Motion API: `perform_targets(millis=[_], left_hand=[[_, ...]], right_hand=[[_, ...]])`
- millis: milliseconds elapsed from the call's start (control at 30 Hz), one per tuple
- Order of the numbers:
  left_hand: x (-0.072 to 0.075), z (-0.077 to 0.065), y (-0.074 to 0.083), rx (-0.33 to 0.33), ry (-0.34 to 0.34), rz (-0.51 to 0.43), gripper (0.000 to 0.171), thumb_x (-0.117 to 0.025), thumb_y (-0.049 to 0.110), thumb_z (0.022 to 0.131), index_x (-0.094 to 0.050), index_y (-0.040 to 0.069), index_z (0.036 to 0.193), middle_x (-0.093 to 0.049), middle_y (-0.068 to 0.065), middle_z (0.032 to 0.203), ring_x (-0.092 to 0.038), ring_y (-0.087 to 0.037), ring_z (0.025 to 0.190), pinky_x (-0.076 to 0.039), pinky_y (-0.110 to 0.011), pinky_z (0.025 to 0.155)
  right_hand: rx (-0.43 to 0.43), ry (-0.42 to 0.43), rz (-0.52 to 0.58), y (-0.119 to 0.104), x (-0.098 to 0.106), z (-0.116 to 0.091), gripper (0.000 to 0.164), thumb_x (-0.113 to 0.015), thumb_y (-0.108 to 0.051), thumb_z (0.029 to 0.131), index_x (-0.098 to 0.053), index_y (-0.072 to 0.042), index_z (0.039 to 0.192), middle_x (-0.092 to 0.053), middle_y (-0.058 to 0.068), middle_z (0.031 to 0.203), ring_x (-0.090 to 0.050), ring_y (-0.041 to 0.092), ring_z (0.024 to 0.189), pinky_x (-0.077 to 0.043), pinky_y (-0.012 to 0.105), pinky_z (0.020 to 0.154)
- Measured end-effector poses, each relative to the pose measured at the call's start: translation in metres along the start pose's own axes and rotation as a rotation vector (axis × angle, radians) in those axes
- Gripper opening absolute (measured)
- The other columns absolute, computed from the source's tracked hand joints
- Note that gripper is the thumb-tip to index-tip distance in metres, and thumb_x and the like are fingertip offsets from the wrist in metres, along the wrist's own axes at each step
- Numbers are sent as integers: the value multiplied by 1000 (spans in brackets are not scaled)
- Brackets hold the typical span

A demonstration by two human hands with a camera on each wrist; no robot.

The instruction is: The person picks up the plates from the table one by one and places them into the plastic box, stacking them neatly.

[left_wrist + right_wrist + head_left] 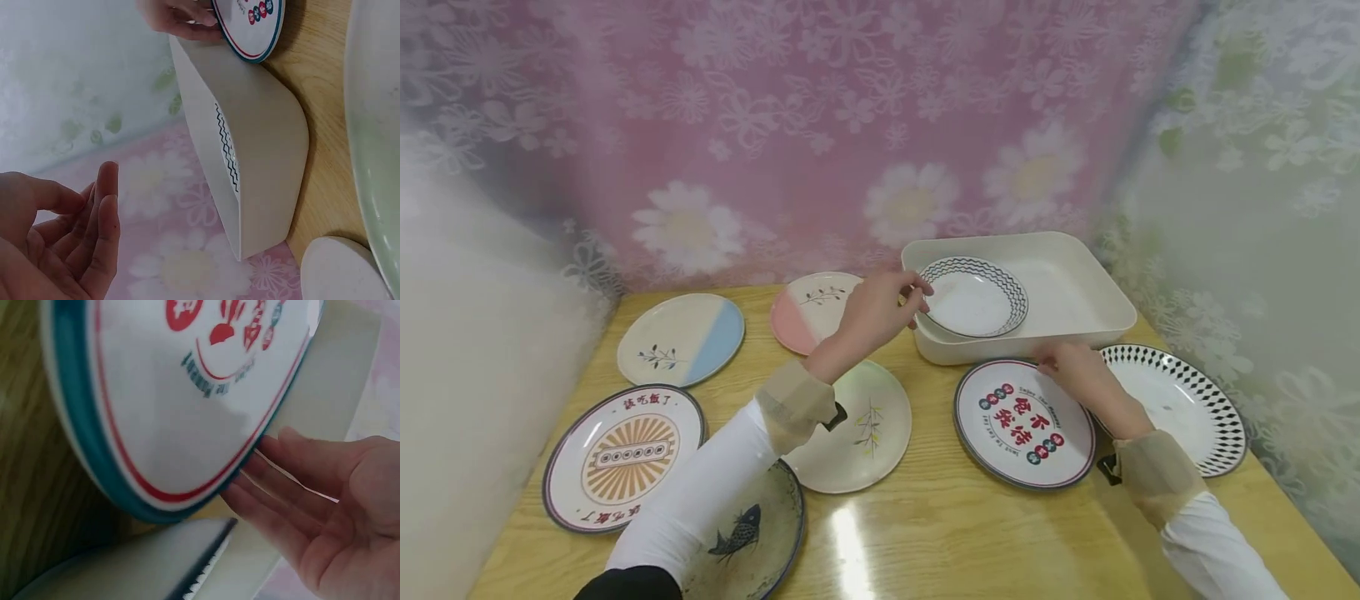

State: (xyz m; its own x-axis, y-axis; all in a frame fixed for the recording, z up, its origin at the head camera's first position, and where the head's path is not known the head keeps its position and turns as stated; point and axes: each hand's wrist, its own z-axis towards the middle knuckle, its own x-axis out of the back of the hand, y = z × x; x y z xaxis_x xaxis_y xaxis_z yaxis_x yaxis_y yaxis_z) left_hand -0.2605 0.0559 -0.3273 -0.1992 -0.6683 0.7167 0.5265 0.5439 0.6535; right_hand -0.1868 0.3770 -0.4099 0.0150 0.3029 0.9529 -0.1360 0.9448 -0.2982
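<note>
My left hand (880,308) hovers at the left side of a white bowl-like plate (976,298) with a black zigzag rim, which leans inside a cream bin (1075,283). Nothing is held in its loosely bent fingers, as the left wrist view shows. On the right, my right hand (1078,379) has its fingers at the far rim of a round plate (1026,425) with red lettering and a teal edge. In the right wrist view the fingertips (240,487) pass behind that rim, with the thumb beside it. A black-diamond-rimmed plate (1180,408) lies to the right, partly covered by the hand.
Across the left of the wooden table (925,542) lie a blue-and-cream plate (681,337), a pink-and-cream plate (801,312), a sunburst plate (625,458), a fish plate (767,533) and a pale green plate (865,433). A floral curtain (820,150) hangs behind.
</note>
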Motion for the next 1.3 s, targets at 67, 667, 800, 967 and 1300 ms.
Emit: perform_targets(millis=[67, 667, 800, 967, 1300], left_hand=[[0, -8, -4, 17, -11, -7, 24, -50, 18, 105, -73, 18, 112, -76, 9, 88, -67, -2, 63, -32, -21, 43], [-5, -70, -27, 113, -1, -208, 23, -52, 14, 104, -75, 15, 107, -77, 3, 85, -72, -11, 64, -48, -25, 53], [-6, -80, -26, 117, 10, -244, 22, -53, 13, 104, -75, 15, 106, -77, 2, 85, -73, -17, 66, -47, -25, 52], [-10, -89, -27, 122, 11, -241, 23, -52, 13, 105, -75, 14, 107, -77, 4, 84, -73, -16, 66, -42, -22, 49], [-13, -93, -32, 132, 2, -227, 22, -53, 13, 104, -75, 13, 109, -76, 4, 84, -73, -17, 66, -43, -23, 50]], right_hand=[[18, -19, -27, 4, -3, 3, 14, -62, 1, 96, -73, 2, 105, -73, 22, 101, -69, 40, 90, -55, 55, 76], [18, -167, -51, 31, -4, 3, 9, -67, 0, 92, -71, 6, 97, -71, 24, 99, -67, 42, 91, -53, 55, 78], [18, -195, -34, 34, -3, 1, 12, -68, -2, 92, -70, 7, 99, -71, 23, 97, -67, 40, 89, -53, 55, 78], [36, -217, -45, 36, -2, -1, 10, -67, -4, 93, -70, 4, 99, -70, 18, 93, -65, 32, 81, -53, 52, 73], [90, -249, 16, 35, 3, -2, 9, -65, -2, 94, -69, 3, 100, -71, 18, 93, -68, 41, 89, -55, 56, 79]])
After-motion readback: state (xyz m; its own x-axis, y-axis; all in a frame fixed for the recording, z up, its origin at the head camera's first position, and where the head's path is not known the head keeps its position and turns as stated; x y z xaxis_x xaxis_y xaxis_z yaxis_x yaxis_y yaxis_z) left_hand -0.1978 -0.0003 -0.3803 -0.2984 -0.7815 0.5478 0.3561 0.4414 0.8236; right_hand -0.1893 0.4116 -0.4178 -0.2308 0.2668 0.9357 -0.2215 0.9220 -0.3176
